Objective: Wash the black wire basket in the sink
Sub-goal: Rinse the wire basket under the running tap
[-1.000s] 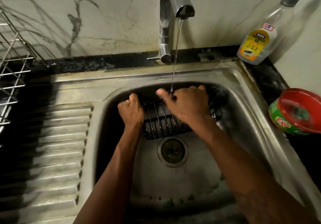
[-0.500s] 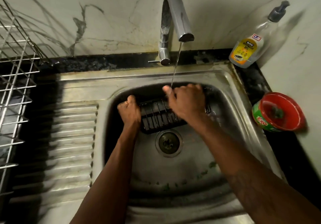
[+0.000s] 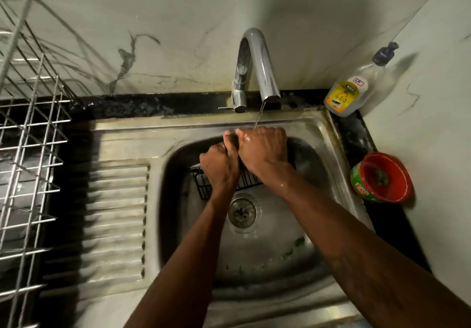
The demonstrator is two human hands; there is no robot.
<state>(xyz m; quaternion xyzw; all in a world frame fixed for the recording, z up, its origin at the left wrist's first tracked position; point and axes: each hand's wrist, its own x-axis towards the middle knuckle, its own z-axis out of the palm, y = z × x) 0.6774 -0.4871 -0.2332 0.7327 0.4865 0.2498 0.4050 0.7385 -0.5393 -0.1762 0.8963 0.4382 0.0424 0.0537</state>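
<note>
Water (image 3: 258,118) falls on my right hand (image 3: 262,149), whose fingers curl over the black wire basket (image 3: 248,180). My left hand (image 3: 220,169) grips it too, steadying it for rinsing.

Dull brushed steel all over the sink (image 3: 280,264), with brownish staining along the rim and green specks on the smooth basin floor. The ribbed draining board (image 3: 114,213) is the same matt metal. The tap (image 3: 257,62) gleams, polished chrome and mirror-bright! The black wire basket (image 3: 204,186) shows thin rods with a matt black coating. The drain strainer (image 3: 242,211) is shiny metal. The right hand (image 3: 262,149) glistens wet across the knuckles. The wall (image 3: 178,22) is glossy, marble-veined white. The table (image 3: 142,104) is black speckled stone, rough-looking and grimy. Bare silvery wire on the dish rack (image 3: 33,136). The bottle (image 3: 356,90) is clear plastic with a yellow label; the tub (image 3: 382,177) is glossy red plastic.
</note>
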